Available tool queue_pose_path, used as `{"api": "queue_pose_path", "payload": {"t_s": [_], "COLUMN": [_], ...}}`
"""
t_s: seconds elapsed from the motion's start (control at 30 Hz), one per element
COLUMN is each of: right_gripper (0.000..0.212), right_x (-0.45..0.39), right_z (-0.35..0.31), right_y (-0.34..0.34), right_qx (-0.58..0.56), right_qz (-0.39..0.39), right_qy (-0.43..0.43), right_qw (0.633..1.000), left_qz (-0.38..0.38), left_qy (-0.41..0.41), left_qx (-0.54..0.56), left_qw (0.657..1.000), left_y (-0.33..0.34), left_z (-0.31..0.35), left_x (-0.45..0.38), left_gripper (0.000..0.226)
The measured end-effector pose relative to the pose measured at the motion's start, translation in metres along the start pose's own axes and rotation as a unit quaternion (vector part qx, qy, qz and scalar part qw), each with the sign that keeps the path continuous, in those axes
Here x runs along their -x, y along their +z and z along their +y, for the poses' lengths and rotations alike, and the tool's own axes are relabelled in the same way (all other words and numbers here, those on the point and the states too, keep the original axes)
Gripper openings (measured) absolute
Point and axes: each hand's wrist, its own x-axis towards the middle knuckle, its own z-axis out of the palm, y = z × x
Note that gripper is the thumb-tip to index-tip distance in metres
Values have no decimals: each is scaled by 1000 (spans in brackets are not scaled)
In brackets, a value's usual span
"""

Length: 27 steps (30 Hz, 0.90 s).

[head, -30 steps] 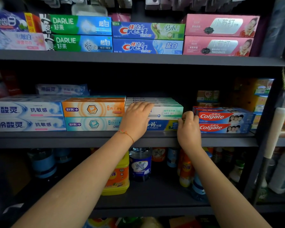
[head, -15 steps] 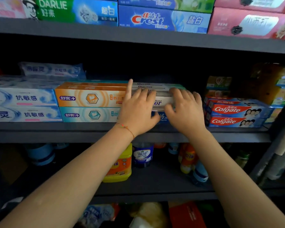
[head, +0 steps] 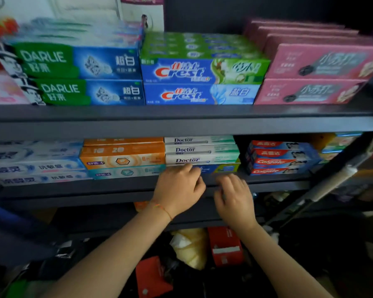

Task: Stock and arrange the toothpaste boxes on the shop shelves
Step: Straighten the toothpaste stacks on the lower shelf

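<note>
Your left hand rests at the middle shelf's front edge, its loosely curled fingers touching the blue box under the stacked Doctor boxes; it seems to pinch nothing. Your right hand hovers just beside it, fingers spread and blurred. Colgate boxes sit to the right.

Dark grey shelf with a smooth, matt painted finish, metal by its look. Toothpaste boxes of printed card: glossy Crest boxes, glossy Darlie boxes, duller pink boxes, white Doctor boxes. A thin woven thread bracelet circles the left wrist.
</note>
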Motion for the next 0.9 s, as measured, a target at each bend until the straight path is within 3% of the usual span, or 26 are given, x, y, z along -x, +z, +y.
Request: {"api": "queue_pose_path", "payload": {"t_s": [0.2,0.4,0.47,0.53,0.63,0.83,0.9], "right_gripper": [22,87,99,105,113,109,107], "right_x": [-2,-38,-60,-78,-88,-75,-75], "right_z": [25,106,140,165,194,208,210], "right_y": [-75,-100,-96,-93,-79,-63,-62], "right_qx": [78,159,160,178,177,146,138], "right_qz": [-138,-225,-251,-323,-393,-348,-338], "right_qy": [55,71,68,70,58,29,20], "right_qw": [986,959,952,927,900,926,931], "left_qz": [-140,-204,-218,-228,-197,-131,-116], "left_qy": [-55,-135,-185,-230,-302,-335,-369], "left_qx": [25,38,66,111,162,159,186], "left_qw": [988,969,956,939,919,919,903], "left_y": [-18,-2,18,40,67,92,99], "left_z": [38,103,123,141,164,182,181], "left_x": [-5,-38,-46,-51,-58,-66,-69], "left_gripper": [17,21,19,20,34,44,52]}}
